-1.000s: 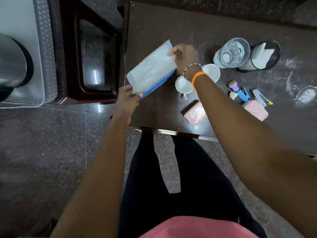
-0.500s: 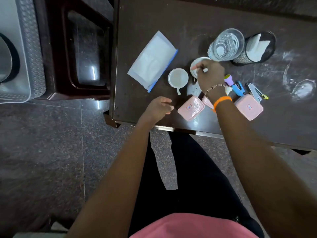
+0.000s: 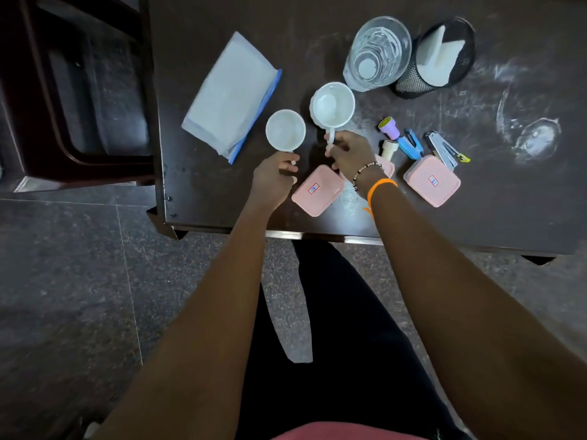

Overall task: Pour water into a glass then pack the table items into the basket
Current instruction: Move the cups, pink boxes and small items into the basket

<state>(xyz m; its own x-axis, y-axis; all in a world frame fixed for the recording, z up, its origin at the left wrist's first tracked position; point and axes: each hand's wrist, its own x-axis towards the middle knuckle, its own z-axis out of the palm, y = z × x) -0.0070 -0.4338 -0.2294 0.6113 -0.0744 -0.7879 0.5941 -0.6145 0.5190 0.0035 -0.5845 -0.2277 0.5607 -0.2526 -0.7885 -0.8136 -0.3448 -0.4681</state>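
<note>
Left hand (image 3: 273,179): fingers curled round the handle of the smaller white cup (image 3: 285,130), near the front edge of the dark table (image 3: 524,211). Right hand (image 3: 351,150): pinching the handle of the larger white cup (image 3: 333,104), bead and orange bands on the wrist. Both cups upright, mouths up, bowls directly beyond the knuckles; whether either is lifted off the table, not clear from this view.

Probably the packing stage, two cups taken at once. Best done by lifting straight up, keeping rims level in case of any drops inside, and holding the cups apart to avoid a knock. Larger cup close beside the water-filled glass (image 3: 376,52), so a clean rise before any sideways move.

Just under and between the hands: a pink box (image 3: 317,189), touching or nearly touching both. A second pink box (image 3: 432,180) to the right, well apart from the left hand. Beyond the right wrist: purple stamp (image 3: 388,127), blue stapler (image 3: 411,144), silver stapler (image 3: 442,150). Left of the smaller cup: folded white pouch (image 3: 232,93). Behind the glass: mesh holder (image 3: 441,58) with white paper.

Basket not in view.
</note>
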